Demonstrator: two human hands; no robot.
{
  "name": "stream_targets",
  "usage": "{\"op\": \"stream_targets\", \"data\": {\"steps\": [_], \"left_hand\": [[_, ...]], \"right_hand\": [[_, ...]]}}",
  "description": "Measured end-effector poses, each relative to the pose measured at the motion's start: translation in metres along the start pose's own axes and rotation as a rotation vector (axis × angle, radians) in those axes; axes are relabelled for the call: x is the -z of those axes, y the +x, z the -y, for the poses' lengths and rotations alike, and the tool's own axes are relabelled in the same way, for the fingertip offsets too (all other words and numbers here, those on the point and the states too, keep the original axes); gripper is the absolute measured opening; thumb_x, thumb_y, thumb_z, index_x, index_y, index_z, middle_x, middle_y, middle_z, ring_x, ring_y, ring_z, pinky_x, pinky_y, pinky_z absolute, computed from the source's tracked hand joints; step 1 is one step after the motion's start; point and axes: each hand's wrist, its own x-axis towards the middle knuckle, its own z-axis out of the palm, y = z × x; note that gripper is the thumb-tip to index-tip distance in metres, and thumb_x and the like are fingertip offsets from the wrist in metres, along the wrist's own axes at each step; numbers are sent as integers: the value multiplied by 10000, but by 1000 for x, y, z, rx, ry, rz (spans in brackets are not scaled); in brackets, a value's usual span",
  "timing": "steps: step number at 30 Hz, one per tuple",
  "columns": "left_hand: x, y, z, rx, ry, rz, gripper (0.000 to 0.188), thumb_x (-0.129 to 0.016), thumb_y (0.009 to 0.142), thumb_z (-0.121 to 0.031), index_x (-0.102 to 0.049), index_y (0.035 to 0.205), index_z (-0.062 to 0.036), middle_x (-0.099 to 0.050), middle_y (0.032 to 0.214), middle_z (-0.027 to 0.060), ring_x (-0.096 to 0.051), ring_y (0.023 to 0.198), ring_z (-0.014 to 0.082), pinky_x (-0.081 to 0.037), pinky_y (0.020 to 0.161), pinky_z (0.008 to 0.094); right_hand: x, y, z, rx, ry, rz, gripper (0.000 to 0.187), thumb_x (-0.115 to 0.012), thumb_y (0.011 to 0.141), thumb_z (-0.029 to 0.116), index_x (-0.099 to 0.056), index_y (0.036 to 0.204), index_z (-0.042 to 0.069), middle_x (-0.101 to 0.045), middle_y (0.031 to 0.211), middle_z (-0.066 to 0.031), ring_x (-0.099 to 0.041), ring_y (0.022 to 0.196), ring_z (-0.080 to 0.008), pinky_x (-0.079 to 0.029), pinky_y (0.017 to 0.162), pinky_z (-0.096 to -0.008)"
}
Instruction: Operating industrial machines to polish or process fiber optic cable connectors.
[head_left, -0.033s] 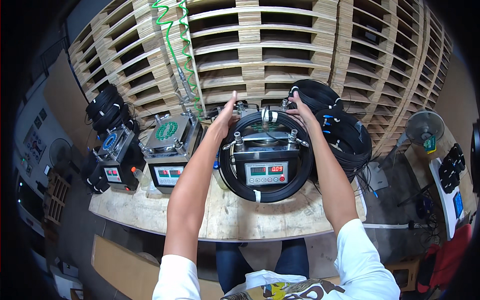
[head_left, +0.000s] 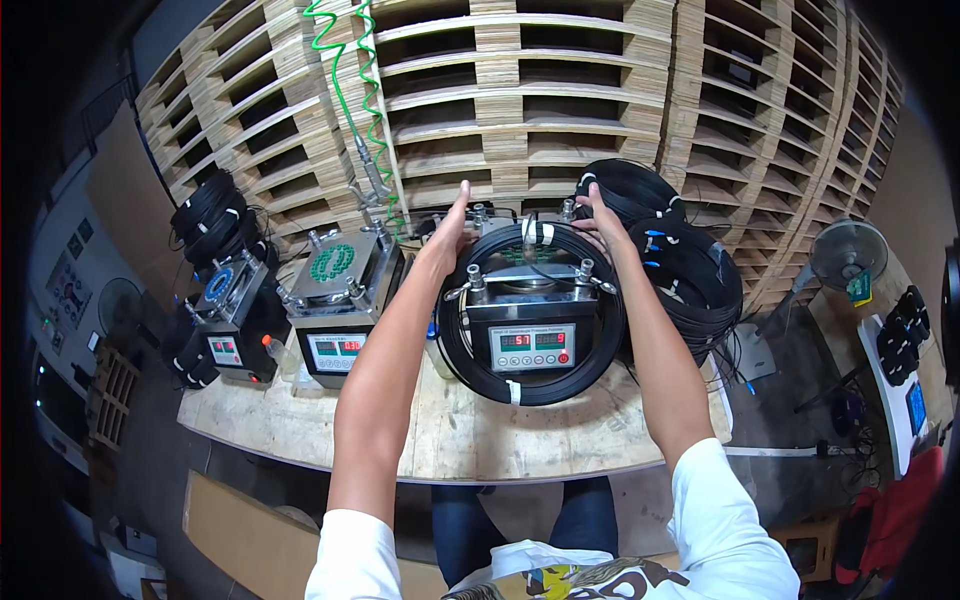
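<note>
A black cable coil (head_left: 517, 390), bound with white ties, hangs around the front of the right-hand polishing machine (head_left: 534, 320), which has a lit red display. My left hand (head_left: 452, 236) is beside the coil's upper left, thumb up and fingers extended toward the machine's top. My right hand (head_left: 604, 226) mirrors it at the upper right, thumb raised and fingers spread near the coil. Both hands look open; whether the fingertips touch the coil or the machine I cannot tell. The machine's top plate is partly hidden behind the coil.
Two similar machines, a middle one (head_left: 340, 300) and a left one (head_left: 232, 315), share the wooden table (head_left: 440, 440). More black cable coils (head_left: 690, 290) lie at the right, others (head_left: 212, 215) at the far left. Green air hoses (head_left: 372, 100) hang before stacked pallets (head_left: 560, 90). A fan (head_left: 848, 256) stands right.
Digits on the machines' red displays have changed. My hands and the coil have barely moved.
</note>
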Motion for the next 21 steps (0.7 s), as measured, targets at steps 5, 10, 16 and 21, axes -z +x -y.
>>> {"op": "stream_targets", "data": {"steps": [5,10,16,21], "left_hand": [[-30,-15,-4,-145,130,-240,987,-309,874,-865,-443,1512,-125,-585,1155,162,-543,1019,276,-403,957,428],[-22,-16,4,-195,113,-166,961,-204,878,-876,-525,1468,-189,-570,1247,242,-505,1219,351,-346,1062,479],[-12,-30,7,-201,-70,33,984,-195,838,-918,-403,1543,-264,-482,1467,190,-529,1142,349,-389,1031,451],[-18,-40,6,-222,-144,-53,980,-185,842,-915,-233,1604,-300,-407,1545,96,-533,957,304,-420,914,435]], "right_hand": [[6,6,-15,47,-5,-44,963,-295,884,859,-487,1467,117,-627,1141,-310,-601,1116,-367,-478,984,-445],[11,18,-24,185,17,33,950,-299,898,845,-481,1472,110,-620,1022,-246,-615,993,-325,-512,916,-479],[9,1,-16,104,115,28,978,-230,860,893,-371,1552,217,-555,1212,-309,-571,1136,-444,-459,993,-509],[6,-11,-9,110,95,-87,923,-197,874,880,-337,1569,290,-455,1499,-190,-582,1140,-480,-451,988,-502]]}}
